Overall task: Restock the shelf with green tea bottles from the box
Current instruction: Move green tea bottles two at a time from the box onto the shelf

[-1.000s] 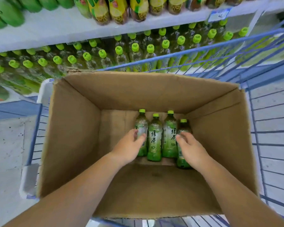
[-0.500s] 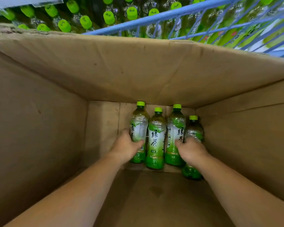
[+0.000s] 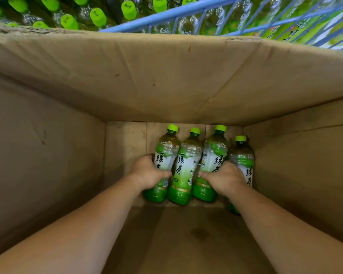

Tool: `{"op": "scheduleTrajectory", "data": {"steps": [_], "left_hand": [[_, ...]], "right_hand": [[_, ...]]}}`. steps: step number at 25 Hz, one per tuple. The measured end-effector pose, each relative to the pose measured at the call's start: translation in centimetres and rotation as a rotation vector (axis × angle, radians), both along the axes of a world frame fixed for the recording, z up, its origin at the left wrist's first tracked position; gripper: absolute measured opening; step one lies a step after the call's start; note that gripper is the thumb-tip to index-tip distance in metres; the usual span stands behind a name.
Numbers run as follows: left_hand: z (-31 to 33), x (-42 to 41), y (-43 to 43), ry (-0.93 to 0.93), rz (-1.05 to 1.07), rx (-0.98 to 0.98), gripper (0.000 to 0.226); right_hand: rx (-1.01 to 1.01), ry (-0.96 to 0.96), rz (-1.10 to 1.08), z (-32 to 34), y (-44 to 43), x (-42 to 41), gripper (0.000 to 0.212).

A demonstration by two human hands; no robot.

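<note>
Four green tea bottles (image 3: 183, 169) with lime caps and white-and-green labels lie side by side at the far end of the cardboard box (image 3: 166, 80). Your left hand (image 3: 147, 174) wraps the leftmost bottle; your right hand (image 3: 225, 177) closes over the two at the right. Beyond the box, a blue wire cart rail (image 3: 166, 13) fronts the shelved bottles (image 3: 97, 16).
</note>
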State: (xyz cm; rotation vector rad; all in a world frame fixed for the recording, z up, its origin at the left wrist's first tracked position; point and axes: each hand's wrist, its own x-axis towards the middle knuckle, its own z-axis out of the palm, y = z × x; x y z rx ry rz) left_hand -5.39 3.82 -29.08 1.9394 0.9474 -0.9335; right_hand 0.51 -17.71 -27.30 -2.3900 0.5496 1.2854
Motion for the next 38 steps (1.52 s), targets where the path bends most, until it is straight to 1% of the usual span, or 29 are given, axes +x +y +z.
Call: {"op": "scheduleTrajectory", "data": {"steps": [2,3,4,6,8,9,11,13,15,16,20,23,25,29,32,35,38], "left_hand": [[0.4,-0.3,0.6,0.018,-0.024,0.04,0.04],[0.6,-0.4,0.9,0.033,-0.035,0.056,0.045],[0.9,-0.6,1.1,0.047,-0.04,0.064,0.049],[1.4,-1.1,1.3,0.051,-0.017,0.064,0.054],[2.2,-1.7,1.1,0.054,0.052,0.053,0.057],[2.6,-2.0,0.8,0.061,0.092,0.039,0.059],[3.5,-2.5,0.2,0.068,0.178,-0.023,0.062],[4.7,-3.1,-0.5,0.072,0.246,-0.082,0.066],[6.1,-3.5,-0.8,0.089,0.257,-0.117,0.068],[6.9,-3.6,-0.8,0.094,0.244,-0.128,0.064],[11.0,-3.7,-0.7,0.068,0.219,-0.135,0.032],[14.5,-4.1,-0.5,0.006,0.209,-0.149,0.025],[16.6,-4.5,-0.5,-0.037,0.217,-0.172,0.019],[21.6,-6.0,-1.0,-0.131,0.242,-0.235,0.019],[25.9,-8.0,-1.5,-0.237,0.299,-0.248,0.021],[30.2,-9.9,-1.3,-0.34,0.37,-0.251,0.016],[34.6,-12.8,-1.3,-0.428,0.403,-0.229,0.014]], "right_hand": [[0.037,0.012,-0.111,-0.9,0.6,-0.2,0.077],[0.047,0.01,-0.174,-1.2,0.9,-0.3,0.087],[0.058,0.004,-0.245,-1.5,1.2,-0.5,0.091],[0.083,-0.004,-0.379,-1.8,1.5,-0.9,0.093],[0.125,0.01,-0.473,-1.6,1.7,-1.3,0.087],[0.157,0.027,-0.531,-1.5,1.6,-1.5,0.078],[0.25,0.071,-0.633,-0.7,1.3,-1.7,0.053],[0.33,0.118,-0.683,1.1,0.9,-1.8,0.037],[0.364,0.1,-0.645,3.0,0.5,-2.1,0.029],[0.366,0.076,-0.619,4.1,0.4,-2.3,0.026],[0.364,0.03,-0.566,8.7,0.1,-3.3,0.027],[0.377,-0.007,-0.544,12.9,-0.2,-4.3,0.025],[0.39,-0.037,-0.52,15.2,-0.2,-5.1,0.029],[0.422,-0.104,-0.472,20.2,-0.5,-6.9,0.034],[0.476,-0.162,-0.394,24.7,-1.4,-8.4,0.026],[0.511,-0.258,-0.337,28.7,-2.1,-9.7,0.016],[0.543,-0.32,-0.315,33.1,-2.6,-11.7,0.016]]}}
